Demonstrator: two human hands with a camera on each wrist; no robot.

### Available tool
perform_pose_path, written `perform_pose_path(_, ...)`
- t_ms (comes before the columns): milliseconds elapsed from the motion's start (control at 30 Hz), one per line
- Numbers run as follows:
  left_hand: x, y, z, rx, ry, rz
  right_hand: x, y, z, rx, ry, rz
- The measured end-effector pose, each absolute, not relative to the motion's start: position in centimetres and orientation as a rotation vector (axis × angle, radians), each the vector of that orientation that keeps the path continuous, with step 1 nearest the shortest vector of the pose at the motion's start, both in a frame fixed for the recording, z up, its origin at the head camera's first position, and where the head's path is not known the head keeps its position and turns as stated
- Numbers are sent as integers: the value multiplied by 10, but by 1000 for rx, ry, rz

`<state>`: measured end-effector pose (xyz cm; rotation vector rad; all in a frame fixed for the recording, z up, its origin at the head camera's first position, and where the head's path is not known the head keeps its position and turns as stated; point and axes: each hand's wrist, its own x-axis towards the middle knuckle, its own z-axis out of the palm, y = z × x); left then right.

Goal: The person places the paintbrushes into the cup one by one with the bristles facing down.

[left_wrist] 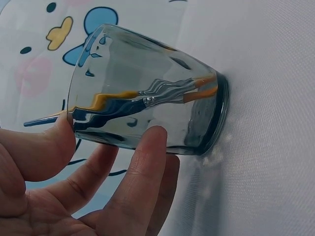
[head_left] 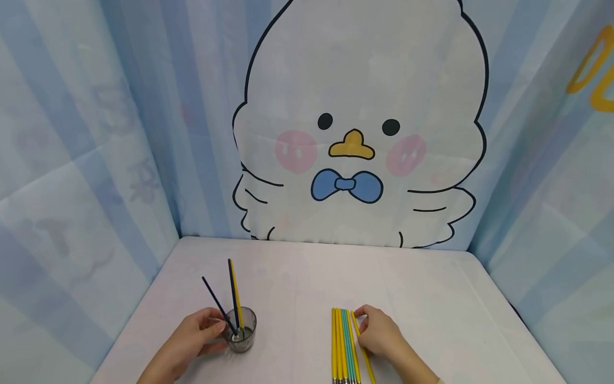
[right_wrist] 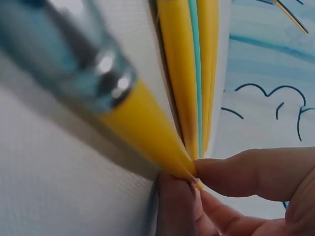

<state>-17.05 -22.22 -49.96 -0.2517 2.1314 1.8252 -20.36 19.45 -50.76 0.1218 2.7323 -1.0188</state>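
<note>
On the left, my left hand (head_left: 192,337) holds the side of a clear greyish glass (head_left: 248,341). In the left wrist view the thumb is at the rim of the glass (left_wrist: 162,118), with fingertips against its wall. Two dark blue paintbrushes (head_left: 214,296) and a yellow one (head_left: 236,288) lean in it, bristles down. To the right, my right hand (head_left: 381,335) pinches a yellow paintbrush (head_left: 368,367) by its handle end. The right wrist view shows this paintbrush (right_wrist: 142,130) between thumb and finger, its metal ferrule blurred and close. It lies angled away from the row beside it.
A row of several yellow and turquoise paintbrushes (head_left: 345,341) lies side by side, handles pointing away from me. The white-covered table (head_left: 292,277) ends at a back curtain (head_left: 355,213) with a cartoon bird; striped curtains (head_left: 62,213) stand at both sides.
</note>
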Motion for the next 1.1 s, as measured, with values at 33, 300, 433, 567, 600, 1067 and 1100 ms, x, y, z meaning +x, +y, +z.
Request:
perform_pose_path(33,-170,-222,-500,-259,2134,1826,-204,195,-508,124,2719,-1042)
perform_pose_path(300,-172,-221,-503,-280,2147,1836,-207,202,-510,189,2449,-1419)
perform_pose_path(433,-172,-223,-503,-253,2144,1835,-208,204,-511,200,2375,-1532)
perform_pose_path(567,-171,-223,-503,-256,2144,1835,-210,204,-510,211,2313,-1619)
perform_pose_path(600,-171,-222,-502,-255,2145,1836,-210,203,-509,214,2300,-1637)
perform_pose_path(1067,-171,-219,-503,-304,2166,1832,-216,185,-502,132,2146,-1853)
perform_pose_path(1100,-171,-220,-503,-297,2163,1833,-217,182,-501,129,2139,-1868)
